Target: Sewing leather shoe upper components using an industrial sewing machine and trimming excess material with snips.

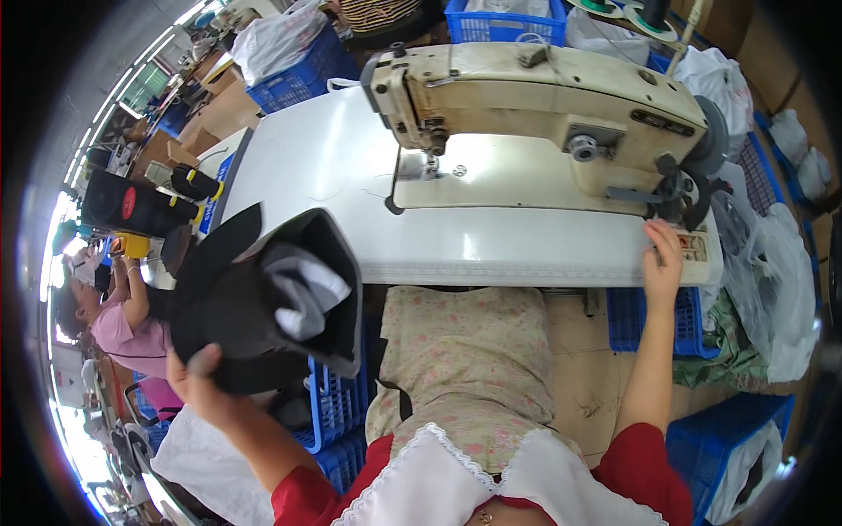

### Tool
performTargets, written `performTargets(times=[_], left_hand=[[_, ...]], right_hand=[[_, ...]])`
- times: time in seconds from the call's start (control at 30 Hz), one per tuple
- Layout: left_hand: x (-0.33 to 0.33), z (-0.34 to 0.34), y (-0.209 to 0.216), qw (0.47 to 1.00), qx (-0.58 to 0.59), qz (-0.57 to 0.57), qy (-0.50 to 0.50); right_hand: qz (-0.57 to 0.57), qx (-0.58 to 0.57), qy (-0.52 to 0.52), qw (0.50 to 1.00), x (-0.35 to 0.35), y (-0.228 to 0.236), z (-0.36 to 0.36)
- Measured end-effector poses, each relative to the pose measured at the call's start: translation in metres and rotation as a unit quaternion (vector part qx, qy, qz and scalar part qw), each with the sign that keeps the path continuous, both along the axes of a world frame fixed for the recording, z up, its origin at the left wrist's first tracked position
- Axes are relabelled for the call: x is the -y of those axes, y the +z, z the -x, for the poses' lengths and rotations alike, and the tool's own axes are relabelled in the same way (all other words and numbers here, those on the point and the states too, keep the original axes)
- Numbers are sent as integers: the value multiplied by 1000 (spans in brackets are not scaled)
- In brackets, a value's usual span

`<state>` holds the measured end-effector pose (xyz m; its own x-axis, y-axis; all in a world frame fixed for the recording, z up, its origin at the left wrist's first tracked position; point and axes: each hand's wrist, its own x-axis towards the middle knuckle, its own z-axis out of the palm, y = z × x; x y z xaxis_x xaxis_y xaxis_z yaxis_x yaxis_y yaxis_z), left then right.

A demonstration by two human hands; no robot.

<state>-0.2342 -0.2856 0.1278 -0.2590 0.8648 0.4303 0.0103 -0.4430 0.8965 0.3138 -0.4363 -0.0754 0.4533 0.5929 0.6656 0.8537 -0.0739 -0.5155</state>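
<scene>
My left hand point(200, 377) is closed on a black cap point(232, 307), held up left of the sewing table's front edge. The cap is tilted with its hollow side toward the right, and crumpled grey-white cloth point(307, 294) shows inside. Fingers stretched out, my right hand point(664, 254) rests at the table's front right edge, beside a small switch panel point(693, 248). A cream sewing machine point(526, 96) stands on the white table point(491, 241); its needle area point(430, 162) is at the left end, with no cloth under it. Loose dark threads lie on the tabletop nearby.
Blue crates point(338, 399) stand below on the left, with another crate point(724, 447) at the lower right. Plastic bags point(763, 280) hang by the table's right end. At far left a person in pink point(132, 333) works near a dark machine point(132, 203).
</scene>
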Motion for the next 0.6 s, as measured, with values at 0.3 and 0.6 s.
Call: performTargets(times=[0.3,0.6], left_hand=[[-3,-108,-87,814,-484,-237,-217],[9,-118,-117,762,-495,-262,-324]], right_hand=[[73,-514,449,728,-99,80,223],[194,-628,347,669,-111,112,256]])
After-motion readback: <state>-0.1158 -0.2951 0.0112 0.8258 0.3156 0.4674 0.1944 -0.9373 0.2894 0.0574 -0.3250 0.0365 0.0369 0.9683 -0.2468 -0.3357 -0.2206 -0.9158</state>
